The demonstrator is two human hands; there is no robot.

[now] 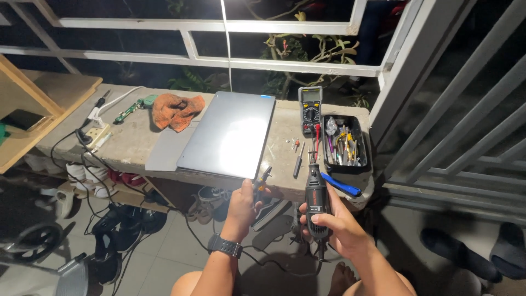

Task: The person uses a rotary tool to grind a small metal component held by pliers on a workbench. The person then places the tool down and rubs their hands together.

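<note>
Right hand (334,222) gripped rotary tool (316,200); left hand (244,205) pinched small pliers (263,181) by laptop (230,134). Best to steady the tool, cord clear of the bench (131,142).

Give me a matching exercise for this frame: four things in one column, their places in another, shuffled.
Things:
1. rotary tool
2. orange cloth
3. multimeter
4. pliers

Places:
A. left of the closed laptop
B. in the left hand
C. beside the black tray of small tools
D. in the right hand

Pairs: 1-D, 2-A, 3-C, 4-B
</note>
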